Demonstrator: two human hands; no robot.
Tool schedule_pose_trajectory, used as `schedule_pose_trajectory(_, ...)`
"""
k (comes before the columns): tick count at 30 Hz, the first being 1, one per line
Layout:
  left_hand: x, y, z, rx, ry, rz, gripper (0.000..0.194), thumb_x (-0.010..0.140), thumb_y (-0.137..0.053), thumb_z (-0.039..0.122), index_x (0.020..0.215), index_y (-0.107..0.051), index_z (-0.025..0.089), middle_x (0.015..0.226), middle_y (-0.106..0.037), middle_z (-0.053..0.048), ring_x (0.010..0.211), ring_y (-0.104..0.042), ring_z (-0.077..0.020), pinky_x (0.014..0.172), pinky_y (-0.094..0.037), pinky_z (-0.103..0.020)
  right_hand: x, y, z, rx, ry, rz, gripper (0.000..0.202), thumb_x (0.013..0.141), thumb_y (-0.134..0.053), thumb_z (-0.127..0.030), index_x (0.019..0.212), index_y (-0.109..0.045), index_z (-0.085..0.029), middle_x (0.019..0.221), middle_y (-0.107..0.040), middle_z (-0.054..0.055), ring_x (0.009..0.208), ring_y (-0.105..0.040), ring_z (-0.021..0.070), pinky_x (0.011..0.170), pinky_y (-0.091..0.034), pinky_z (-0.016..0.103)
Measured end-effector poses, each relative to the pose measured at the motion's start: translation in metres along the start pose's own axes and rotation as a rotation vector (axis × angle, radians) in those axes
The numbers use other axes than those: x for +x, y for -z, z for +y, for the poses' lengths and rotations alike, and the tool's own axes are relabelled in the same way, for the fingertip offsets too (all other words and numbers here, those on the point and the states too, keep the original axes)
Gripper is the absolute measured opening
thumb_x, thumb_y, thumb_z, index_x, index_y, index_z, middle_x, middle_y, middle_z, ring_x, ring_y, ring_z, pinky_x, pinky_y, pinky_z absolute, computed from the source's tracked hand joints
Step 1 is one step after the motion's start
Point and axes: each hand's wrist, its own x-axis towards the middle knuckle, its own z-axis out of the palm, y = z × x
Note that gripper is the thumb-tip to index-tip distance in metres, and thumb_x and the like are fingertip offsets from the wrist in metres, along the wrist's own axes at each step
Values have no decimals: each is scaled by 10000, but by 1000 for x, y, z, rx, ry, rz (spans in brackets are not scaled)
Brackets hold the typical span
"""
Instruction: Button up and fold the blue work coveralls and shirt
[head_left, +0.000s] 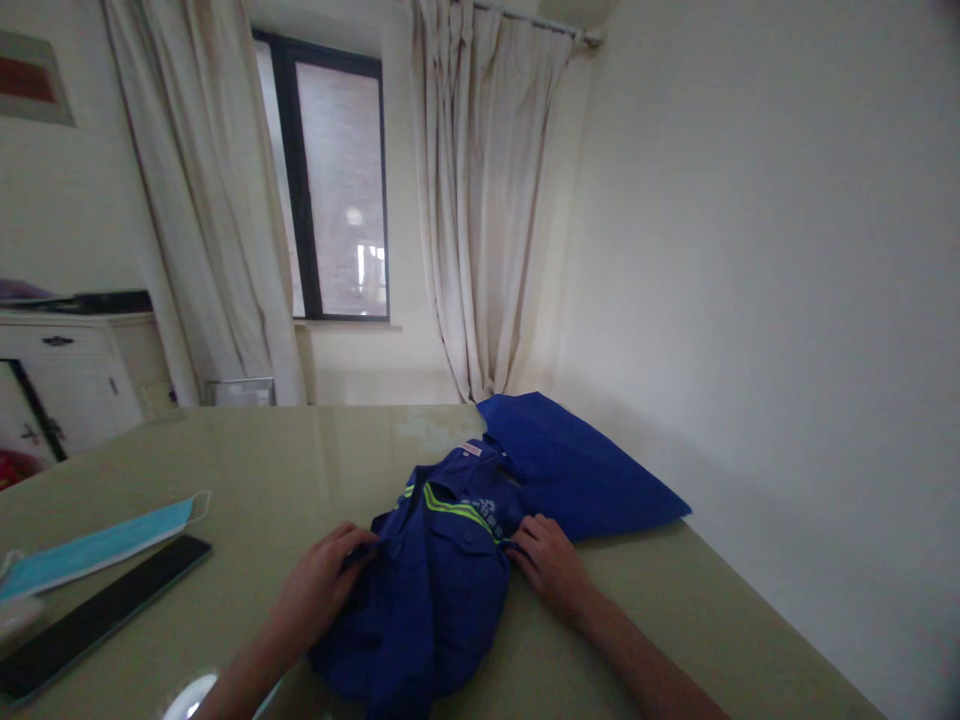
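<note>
A dark blue work jacket (461, 585) with yellow-green reflective stripes, a collar label and pale print on its chest lies bunched on the table in front of me. My left hand (326, 572) pinches the cloth at its left side, fingers closed on the edge. On the opposite side, my right hand (551, 562) grips the jacket near the end of the stripe, with thumb and fingers together. Behind the jacket and partly under its collar end lies a flat blue bag-like piece (585, 465). The lower end of the jacket runs out of view.
A light blue face mask (105, 545) and a black phone (105, 615) lie on the pale green table (300, 470) at left. A white wall (772, 300) borders the table's right side. Curtains (487, 200) and a window stand behind; a white cabinet (75, 365) is far left.
</note>
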Motion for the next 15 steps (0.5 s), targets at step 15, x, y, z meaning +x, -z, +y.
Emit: schedule_pose_trajectory(15,-34,43,0,-642,275,-96,509,744,-695,686,866,-711,193,795,-745,-74,766,-714,-260,687,-586,-355,-12,53,13,150,-19,105,253,1029,-428,-278,901,-635,-209,964,-651,70,954,-600,221,891,-466,360)
